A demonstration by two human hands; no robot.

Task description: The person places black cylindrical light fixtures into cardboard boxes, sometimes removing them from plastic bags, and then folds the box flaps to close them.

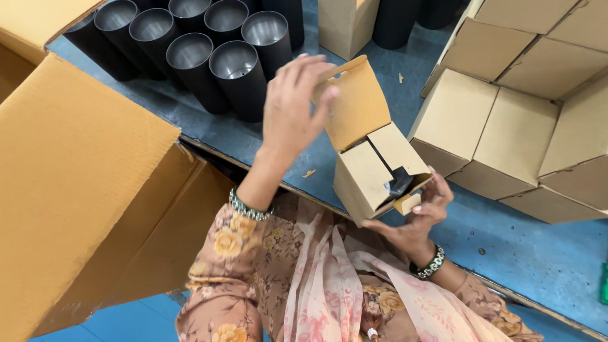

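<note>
Looking down from the head camera, the person has a small cardboard box (367, 180) held over the near edge of a blue table (538, 253), tilted toward them. The right hand (415, 218) cups it from underneath, fingers curled around the bottom corner and a little side flap — so that one's clearly gripping the box. The left hand (292, 104) is up at the lid flap (354, 101), fingers loosely spread with the tips on the flap's left edge, pinching or pushing it; it's a bit blurred so I can't say how firm the hold is. The lid stands open and something black (398, 180) shows inside the box. Room-wise it's pretty hemmed in: a big open carton (69, 183) fills the whole left side, its edge running close beside the left forearm, and a cluster of black tubes (209, 57) with shiny insides stands on the table just behind the left hand. On the right there's a stack of closed boxes (506, 126) packed edge to edge, near the held box but not touching it. The most open patch is the bare blue tabletop in front of the right wrist, down toward the lower right — plus a narrow strip between the tubes and the stack, where another box (345, 25) stands at the back.
</note>
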